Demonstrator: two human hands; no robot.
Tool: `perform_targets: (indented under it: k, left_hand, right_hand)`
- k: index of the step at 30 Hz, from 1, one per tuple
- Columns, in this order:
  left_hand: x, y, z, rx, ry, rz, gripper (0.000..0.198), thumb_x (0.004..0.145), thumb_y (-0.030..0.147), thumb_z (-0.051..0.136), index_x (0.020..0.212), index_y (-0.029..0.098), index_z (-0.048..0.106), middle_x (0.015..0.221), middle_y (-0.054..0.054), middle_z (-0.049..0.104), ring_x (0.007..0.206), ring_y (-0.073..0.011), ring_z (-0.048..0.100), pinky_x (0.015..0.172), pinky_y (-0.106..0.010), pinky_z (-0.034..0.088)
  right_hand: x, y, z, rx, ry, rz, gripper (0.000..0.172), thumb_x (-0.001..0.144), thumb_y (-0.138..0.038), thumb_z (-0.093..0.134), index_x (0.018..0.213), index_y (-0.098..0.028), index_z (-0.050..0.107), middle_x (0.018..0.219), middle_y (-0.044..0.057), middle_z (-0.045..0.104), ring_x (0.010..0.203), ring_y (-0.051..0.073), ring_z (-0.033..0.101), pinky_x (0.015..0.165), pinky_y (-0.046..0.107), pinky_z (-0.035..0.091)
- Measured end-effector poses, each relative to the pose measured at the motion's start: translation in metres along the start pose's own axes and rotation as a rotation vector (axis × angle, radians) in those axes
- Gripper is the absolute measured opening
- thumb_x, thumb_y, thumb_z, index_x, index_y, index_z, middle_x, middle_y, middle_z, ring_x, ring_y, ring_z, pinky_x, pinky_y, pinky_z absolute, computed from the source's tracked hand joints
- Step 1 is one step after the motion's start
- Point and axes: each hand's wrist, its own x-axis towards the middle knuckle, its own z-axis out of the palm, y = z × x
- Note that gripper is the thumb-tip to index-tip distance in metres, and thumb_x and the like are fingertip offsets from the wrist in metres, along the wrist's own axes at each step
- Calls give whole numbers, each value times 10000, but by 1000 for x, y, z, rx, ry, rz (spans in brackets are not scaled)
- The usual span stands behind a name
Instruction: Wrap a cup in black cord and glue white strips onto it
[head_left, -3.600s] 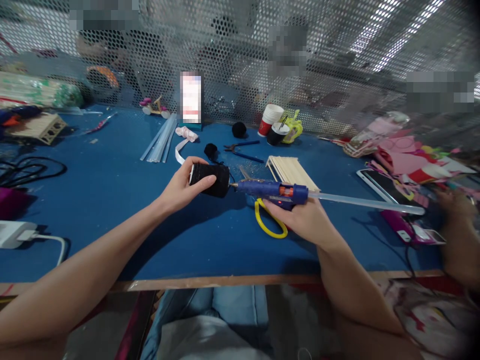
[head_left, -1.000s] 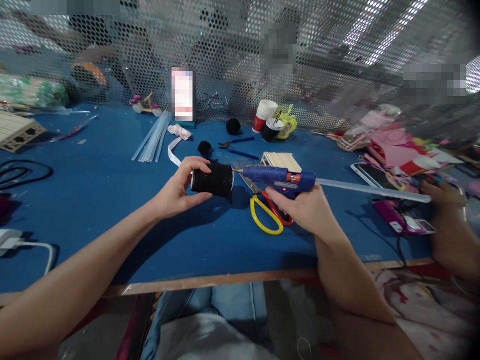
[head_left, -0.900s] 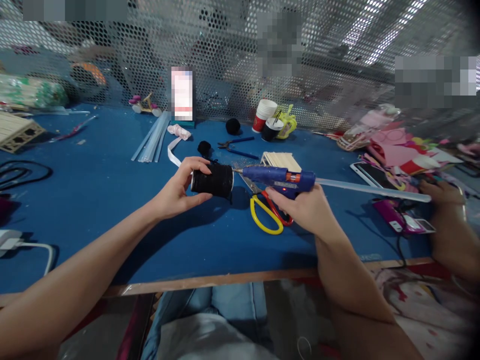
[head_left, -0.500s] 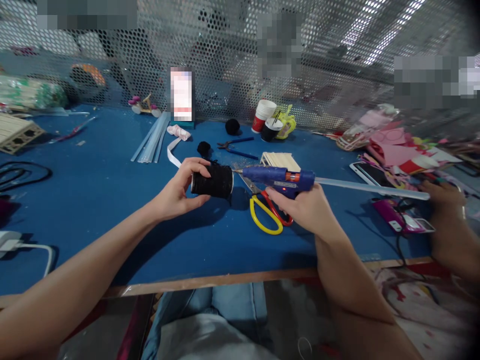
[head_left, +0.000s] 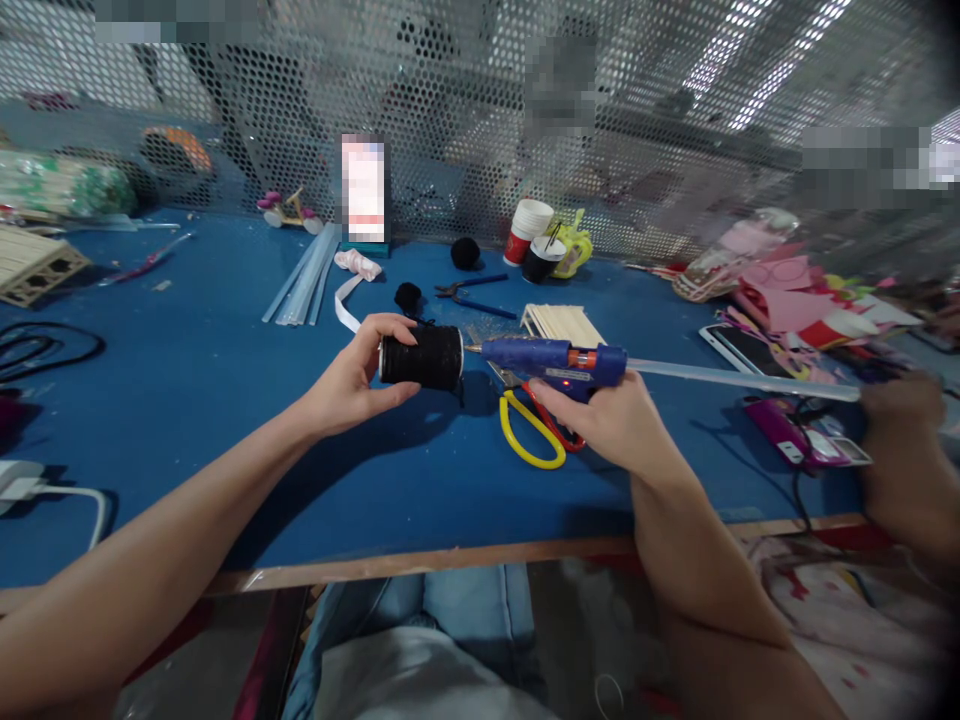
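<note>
My left hand (head_left: 352,375) grips a black-wrapped cylinder (head_left: 421,358) from its left end, fingers above and thumb below. The cylinder lies sideways over the table, a white rim showing at its left end and a loose black strand hanging at its right. A blue hot glue gun (head_left: 555,358) is in my right hand (head_left: 611,415), its metal nozzle pointing left with a small gap to the cylinder's right end. Its small light glows orange-red, and a long clear glue stick (head_left: 739,377) sticks out behind. Scissors (head_left: 532,430) with yellow and red handles lie beneath the gun.
Behind the cylinder are blue-handled pliers (head_left: 480,300), black pompoms (head_left: 465,253), paper cups (head_left: 529,225) and clear glue sticks (head_left: 304,280). A small wooden-stick piece (head_left: 562,322) lies beyond the gun. At the right, another person's hand (head_left: 904,405) is near a purple packet (head_left: 799,432).
The cylinder has shifted slightly left in my left hand. The glue gun has also moved a little left and down. At the right edge, the other person's hand has moved slightly.
</note>
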Motion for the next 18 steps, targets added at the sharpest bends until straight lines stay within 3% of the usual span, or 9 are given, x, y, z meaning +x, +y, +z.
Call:
perform_targets:
  k: [6, 18]
  left_hand:
    - [0, 1, 0, 12, -12, -2, 412, 699, 188, 683, 1032, 227, 444, 1219, -99, 426, 1139, -227, 452, 906, -357, 417]
    - [-1, -2, 0, -10, -10, -16, 419, 697, 177, 689, 1037, 231, 451, 1226, -91, 425, 1147, -220, 451, 911, -344, 414]
  right_hand:
    - [-4, 0, 0, 120, 21, 132, 230, 858, -346, 502, 917, -236, 696, 676, 56, 684, 696, 238, 656, 599, 347, 526]
    - [2, -4, -4, 30, 7, 24, 312, 876, -362, 445, 924, -187, 698, 809, 103, 701, 749, 257, 656, 665, 395, 530]
